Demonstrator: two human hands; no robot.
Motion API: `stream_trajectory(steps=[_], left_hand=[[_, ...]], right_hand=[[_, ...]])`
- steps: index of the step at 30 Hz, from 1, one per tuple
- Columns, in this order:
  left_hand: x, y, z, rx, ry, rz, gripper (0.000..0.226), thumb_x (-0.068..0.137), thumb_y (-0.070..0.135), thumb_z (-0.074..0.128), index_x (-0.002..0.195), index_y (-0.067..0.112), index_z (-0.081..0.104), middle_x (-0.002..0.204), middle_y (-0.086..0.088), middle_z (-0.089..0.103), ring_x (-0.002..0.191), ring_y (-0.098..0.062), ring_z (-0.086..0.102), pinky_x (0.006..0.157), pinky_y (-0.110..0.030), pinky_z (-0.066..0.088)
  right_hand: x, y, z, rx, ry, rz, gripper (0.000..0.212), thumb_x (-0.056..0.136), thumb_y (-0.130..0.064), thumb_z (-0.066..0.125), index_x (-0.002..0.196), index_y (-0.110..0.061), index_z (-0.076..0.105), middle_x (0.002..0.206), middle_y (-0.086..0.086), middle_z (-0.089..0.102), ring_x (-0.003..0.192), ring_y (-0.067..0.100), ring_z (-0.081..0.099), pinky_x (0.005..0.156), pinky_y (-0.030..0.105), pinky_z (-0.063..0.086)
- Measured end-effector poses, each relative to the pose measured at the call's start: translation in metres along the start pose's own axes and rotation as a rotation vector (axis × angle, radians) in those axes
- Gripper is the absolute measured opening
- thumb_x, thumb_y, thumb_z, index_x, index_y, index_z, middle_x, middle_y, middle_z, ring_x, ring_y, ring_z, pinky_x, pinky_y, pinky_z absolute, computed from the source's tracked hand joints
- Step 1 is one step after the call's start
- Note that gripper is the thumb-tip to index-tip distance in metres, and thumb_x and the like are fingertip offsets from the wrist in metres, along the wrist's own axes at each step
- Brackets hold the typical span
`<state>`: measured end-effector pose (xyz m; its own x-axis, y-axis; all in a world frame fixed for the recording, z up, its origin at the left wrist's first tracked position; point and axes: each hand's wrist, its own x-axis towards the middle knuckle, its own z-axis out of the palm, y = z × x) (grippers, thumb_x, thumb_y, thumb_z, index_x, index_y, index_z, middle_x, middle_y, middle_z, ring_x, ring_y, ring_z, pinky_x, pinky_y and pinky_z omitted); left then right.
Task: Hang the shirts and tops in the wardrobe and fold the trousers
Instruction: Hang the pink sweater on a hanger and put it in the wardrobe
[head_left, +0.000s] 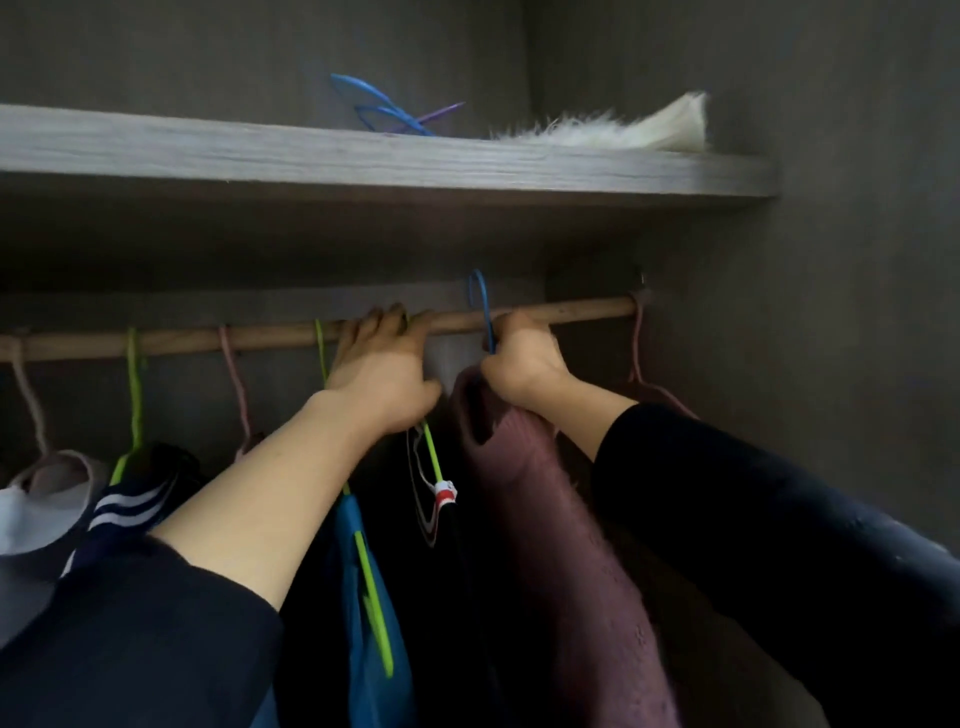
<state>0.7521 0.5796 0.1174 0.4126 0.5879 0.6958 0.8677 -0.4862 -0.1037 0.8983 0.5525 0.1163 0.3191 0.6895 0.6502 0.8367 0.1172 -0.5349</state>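
Observation:
A wooden rail (571, 312) runs across the wardrobe under a shelf. My right hand (522, 358) grips the neck of a blue hanger (480, 301) whose hook stands just above the rail; a fuzzy mauve top (561, 519) hangs from it. My left hand (382, 374) has its fingers curled over the rail and holds a green hanger (434, 457) with a dark top on it. A blue garment (374, 597) hangs on another green hanger below my left forearm.
Left along the rail hang a white top (36, 509) on a pink hanger, a navy striped top (130, 509) on a green hanger and another pink hanger (236, 384). A pink hanger (638, 343) hangs at the rail's right end. The shelf (363, 161) holds spare hangers (389, 111) and white fur (613, 132).

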Motion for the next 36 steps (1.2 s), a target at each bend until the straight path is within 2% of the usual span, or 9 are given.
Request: stream_trajectory(steps=[7,11,14,16,18,22,26,31,36], left_hand=[[0.008,-0.007,0.014,0.0,0.112,0.011,0.074,0.084,0.037,0.058,0.148,0.022,0.024,0.142,-0.01,0.034,0.13,-0.03,0.031,0.103,-0.038,0.032],[0.007,-0.007,0.019,-0.03,0.149,0.002,0.072,0.083,0.035,0.058,0.147,0.022,0.027,0.141,-0.01,0.035,0.13,-0.03,0.03,0.104,-0.039,0.031],[0.006,-0.006,0.02,-0.053,0.169,-0.017,0.07,0.083,0.034,0.059,0.146,0.022,0.031,0.14,-0.01,0.036,0.129,-0.03,0.03,0.103,-0.038,0.031],[0.006,-0.004,0.021,-0.065,0.178,-0.028,0.068,0.082,0.033,0.06,0.144,0.021,0.034,0.139,-0.01,0.037,0.129,-0.031,0.03,0.103,-0.038,0.031],[0.005,-0.003,0.021,-0.07,0.182,-0.035,0.068,0.082,0.032,0.06,0.143,0.021,0.035,0.138,-0.01,0.037,0.129,-0.031,0.03,0.103,-0.038,0.031],[0.005,-0.001,0.021,-0.063,0.179,-0.04,0.069,0.081,0.031,0.062,0.143,0.02,0.035,0.138,-0.012,0.038,0.128,-0.032,0.031,0.101,-0.038,0.032],[0.004,0.002,0.023,-0.067,0.181,-0.055,0.07,0.08,0.031,0.064,0.143,0.019,0.036,0.137,-0.013,0.038,0.128,-0.033,0.031,0.1,-0.04,0.034],[0.005,0.005,0.024,-0.091,0.185,-0.079,0.069,0.08,0.031,0.064,0.142,0.02,0.036,0.137,-0.012,0.037,0.129,-0.032,0.03,0.098,-0.041,0.037],[0.006,0.005,0.022,-0.085,0.171,-0.083,0.071,0.081,0.032,0.064,0.144,0.02,0.033,0.14,-0.011,0.035,0.13,-0.031,0.03,0.1,-0.04,0.036]], right_hand=[[0.001,0.025,0.031,-0.121,-0.051,-0.026,0.028,0.08,-0.012,0.06,0.108,-0.009,0.061,0.11,0.013,0.062,0.102,0.032,0.06,0.083,0.037,0.053],[0.004,0.027,0.029,-0.166,-0.105,-0.066,0.021,0.085,-0.023,0.062,0.102,-0.012,0.063,0.102,0.012,0.063,0.097,0.031,0.061,0.078,0.034,0.052],[0.004,0.031,0.007,-0.209,-0.095,-0.102,0.021,0.09,-0.036,0.055,0.088,-0.017,0.065,0.091,0.011,0.065,0.093,0.031,0.064,0.073,0.031,0.049],[0.001,0.039,-0.016,-0.419,0.033,-0.116,0.024,0.091,-0.033,0.053,0.098,-0.013,0.065,0.101,0.016,0.066,0.099,0.035,0.064,0.074,0.033,0.046],[-0.004,0.054,-0.039,-0.783,0.131,-0.165,0.025,0.092,-0.026,0.053,0.107,-0.008,0.063,0.109,0.016,0.067,0.1,0.035,0.065,0.07,0.033,0.045],[-0.016,0.094,-0.057,-1.178,0.072,-0.134,0.033,0.092,-0.024,0.055,0.121,-0.008,0.055,0.114,0.011,0.063,0.1,0.028,0.064,0.064,0.03,0.039],[-0.021,0.116,-0.056,-1.307,-0.021,-0.055,0.034,0.095,-0.013,0.049,0.128,-0.007,0.054,0.125,0.011,0.056,0.113,0.027,0.054,0.076,0.032,0.048],[-0.017,0.114,-0.054,-1.247,-0.089,-0.054,0.031,0.096,-0.006,0.045,0.122,-0.013,0.061,0.122,0.006,0.063,0.112,0.026,0.061,0.079,0.031,0.048],[-0.011,0.099,-0.058,-0.667,0.01,0.156,0.029,0.093,-0.022,0.054,0.116,-0.006,0.059,0.116,0.015,0.062,0.106,0.033,0.061,0.071,0.032,0.041]])
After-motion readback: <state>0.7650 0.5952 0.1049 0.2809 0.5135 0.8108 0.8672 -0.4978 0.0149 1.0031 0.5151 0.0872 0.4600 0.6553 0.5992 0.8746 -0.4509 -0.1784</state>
